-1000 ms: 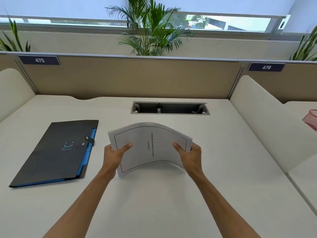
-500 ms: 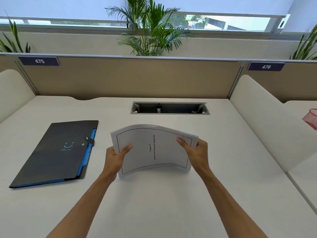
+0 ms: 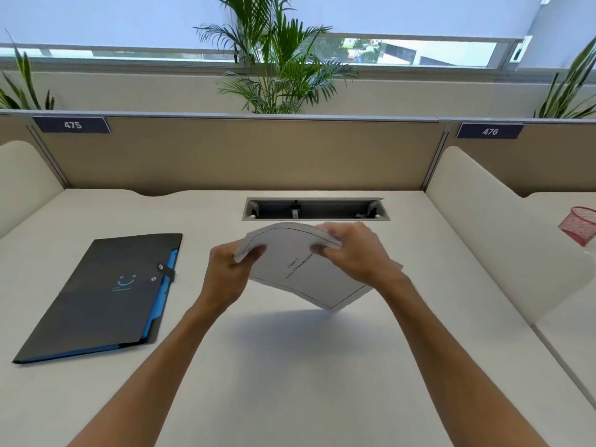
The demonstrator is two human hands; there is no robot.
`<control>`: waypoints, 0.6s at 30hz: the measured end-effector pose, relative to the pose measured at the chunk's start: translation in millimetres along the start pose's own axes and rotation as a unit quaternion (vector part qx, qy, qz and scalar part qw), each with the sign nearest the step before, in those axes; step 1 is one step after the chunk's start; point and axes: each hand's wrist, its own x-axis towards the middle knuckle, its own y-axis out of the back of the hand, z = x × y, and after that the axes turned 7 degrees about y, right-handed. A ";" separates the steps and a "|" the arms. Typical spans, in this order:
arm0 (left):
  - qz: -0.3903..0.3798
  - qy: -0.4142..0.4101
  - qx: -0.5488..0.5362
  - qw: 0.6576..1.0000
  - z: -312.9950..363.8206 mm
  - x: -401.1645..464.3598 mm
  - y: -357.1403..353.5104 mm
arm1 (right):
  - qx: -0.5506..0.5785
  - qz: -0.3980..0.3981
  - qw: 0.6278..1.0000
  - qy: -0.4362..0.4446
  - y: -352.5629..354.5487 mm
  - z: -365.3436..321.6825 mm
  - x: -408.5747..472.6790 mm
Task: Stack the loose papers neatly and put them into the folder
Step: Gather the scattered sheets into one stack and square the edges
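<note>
A stack of white printed papers [image 3: 303,275] hangs above the middle of the desk, bowed and turned so one corner points down towards me. My left hand [image 3: 230,272] grips its left edge. My right hand [image 3: 353,253] grips the top right edge from above. A dark folder [image 3: 96,298] with blue inner pockets and a snap strap lies closed and flat on the desk to the left, apart from both hands.
A cable slot [image 3: 314,209] is sunk into the white desk [image 3: 290,366] behind the papers. Beige partitions stand at the back and a white divider [image 3: 483,227] on the right. A pink mesh cup [image 3: 580,224] sits on the neighbouring desk.
The papers have been lifted and rotated, the right side swinging up and back. My right hand has shifted from the side edge to the top. The folder has not moved.
</note>
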 end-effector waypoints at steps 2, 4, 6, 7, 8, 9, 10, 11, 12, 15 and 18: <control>-0.003 -0.041 0.028 0.999 6.8 4.4 1.4 | 0.047 -0.006 0.999 -0.019 -3.4 1.0 4.9; 0.015 -0.062 0.056 0.996 8.2 12.0 5.5 | 0.078 0.012 0.997 -0.028 -4.5 4.4 6.0; 0.070 -0.053 0.082 0.993 6.9 19.3 11.4 | 0.121 0.035 0.992 -0.024 -4.2 10.5 5.1; 0.111 -0.043 0.088 0.989 6.6 21.2 14.3 | 0.153 0.043 0.987 -0.027 -2.7 13.1 3.4; 0.150 -0.029 0.086 0.985 6.4 21.4 16.4 | 0.182 0.051 0.981 -0.033 -1.5 16.3 1.5; 0.179 -0.009 0.074 0.981 4.9 21.0 16.9 | 0.212 0.063 0.974 -0.043 -0.4 19.2 -1.1; 0.189 0.022 0.054 0.980 3.3 20.0 16.7 | 0.248 0.078 0.964 -0.056 0.8 21.8 -4.2; 0.181 0.066 0.028 0.981 1.7 18.3 15.4 | 0.289 0.093 0.950 -0.068 1.3 24.4 -6.9; 0.154 0.119 -0.005 0.981 -0.6 16.2 13.1 | 0.334 0.105 0.933 -0.080 2.0 25.5 -9.6; -0.012 0.237 -0.138 0.962 -8.6 9.8 4.3 | 0.436 0.130 0.883 -0.119 -2.6 26.5 -15.9; -0.113 0.268 -0.242 0.926 -16.5 -2.9 -10.2 | 0.467 0.154 0.860 -0.136 -16.9 26.0 -18.4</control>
